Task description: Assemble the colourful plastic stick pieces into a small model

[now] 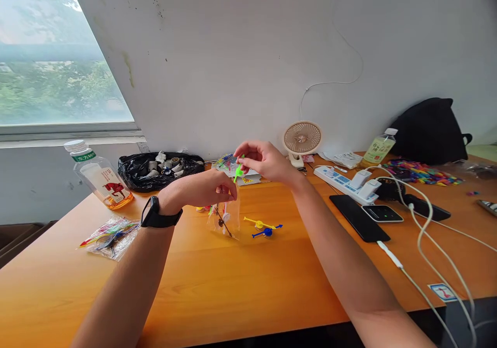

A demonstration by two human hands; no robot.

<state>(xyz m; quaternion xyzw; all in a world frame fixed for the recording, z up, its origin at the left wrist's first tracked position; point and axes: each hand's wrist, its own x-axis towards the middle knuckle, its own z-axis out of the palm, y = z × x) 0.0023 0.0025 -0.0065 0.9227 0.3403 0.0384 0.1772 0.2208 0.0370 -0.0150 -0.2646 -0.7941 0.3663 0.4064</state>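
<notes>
While the left hand (205,187) curls downward, the right hand (267,161) arches.

Two-handed pinch

Our bare left forearm (130,280) reaches in from lower left; left hand (204,186) turned inward, fingers curled down, pinched. Our bare right forearm (337,247) slants in from lower right; right hand (267,160) sits higher, thumb and index pinched.

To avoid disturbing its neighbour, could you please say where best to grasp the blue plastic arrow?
I'd pinch the blue plastic arrow by its round hub, from the near side: the hub is wider than its thin shaft, and the yellow plastic arrow lies just behind.
</notes>
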